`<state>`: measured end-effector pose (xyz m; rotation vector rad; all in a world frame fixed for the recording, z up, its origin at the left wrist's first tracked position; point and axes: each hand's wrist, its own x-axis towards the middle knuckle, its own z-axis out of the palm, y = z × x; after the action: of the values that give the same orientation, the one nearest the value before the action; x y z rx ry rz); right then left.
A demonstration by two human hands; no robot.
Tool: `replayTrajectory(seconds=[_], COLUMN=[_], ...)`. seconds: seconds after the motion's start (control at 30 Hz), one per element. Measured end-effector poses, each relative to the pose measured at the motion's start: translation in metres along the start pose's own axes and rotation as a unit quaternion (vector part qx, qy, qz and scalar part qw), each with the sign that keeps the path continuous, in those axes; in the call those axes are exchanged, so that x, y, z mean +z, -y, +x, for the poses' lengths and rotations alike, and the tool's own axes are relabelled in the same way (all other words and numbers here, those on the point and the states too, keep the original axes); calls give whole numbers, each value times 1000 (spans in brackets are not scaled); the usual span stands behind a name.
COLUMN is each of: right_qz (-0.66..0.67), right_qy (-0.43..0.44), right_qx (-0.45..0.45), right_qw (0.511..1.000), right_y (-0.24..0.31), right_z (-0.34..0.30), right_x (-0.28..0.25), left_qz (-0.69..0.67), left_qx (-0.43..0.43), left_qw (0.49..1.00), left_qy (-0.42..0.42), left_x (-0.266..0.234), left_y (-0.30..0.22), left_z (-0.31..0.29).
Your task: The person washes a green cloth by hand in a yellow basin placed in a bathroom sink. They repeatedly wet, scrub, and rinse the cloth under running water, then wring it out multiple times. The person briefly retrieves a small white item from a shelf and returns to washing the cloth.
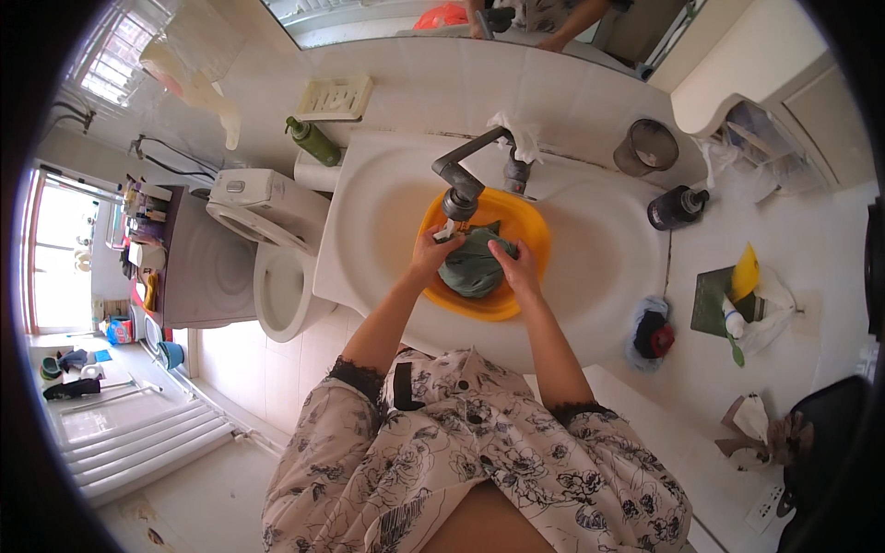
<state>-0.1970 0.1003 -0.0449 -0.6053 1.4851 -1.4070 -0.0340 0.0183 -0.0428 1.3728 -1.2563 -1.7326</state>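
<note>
A bunched dark green cloth (472, 269) lies in a round yellow basin (527, 219) set in the sink, below the grey faucet (461, 192). My left hand (431, 252) is closed at the cloth's left edge, with a small white piece (447, 230) showing at its fingertips, just under the spout. Whether that piece is part of the cloth, I cannot tell. My right hand (518, 269) grips the cloth's right side between thumb and fingers. The cloth's underside is hidden.
Around the basin is the white sink (369, 217). A black bottle (678, 208), a dark cup (645, 147) and a bundle of small cloths (651, 334) stand to the right. On the left are a green pump bottle (312, 141), a toilet (281, 293) and a washing machine (207, 263).
</note>
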Motion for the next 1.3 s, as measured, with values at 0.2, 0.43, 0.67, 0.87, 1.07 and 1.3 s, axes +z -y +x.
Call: replayTrajectory(seconds=[0.2,0.43,0.67,0.87,1.07,1.3], right_qz=[-46,43,280,425,490,424], right_qy=[-20,-134,-88,-40,-51,-16], right_qx=[27,16,173,117,76,-14], right_qw=[998,990,940,897,867,905], right_y=[-4,5,17,50,117,144], right_z=[-13,-33,-30,-37,-48,-71], right_x=[-23,-31,3,34,55,46], left_qz=[-62,-253,-213,68,281,48], left_qx=[-17,-33,-44,-64,-146,-207], left_qw=[998,964,966,971,916,942], left_qy=[4,72,138,222,246,261], left_x=[-7,-28,-38,-53,-41,2], left_y=[-21,-51,-55,-46,-12,-17], left_z=[-4,3,12,5,28,35])
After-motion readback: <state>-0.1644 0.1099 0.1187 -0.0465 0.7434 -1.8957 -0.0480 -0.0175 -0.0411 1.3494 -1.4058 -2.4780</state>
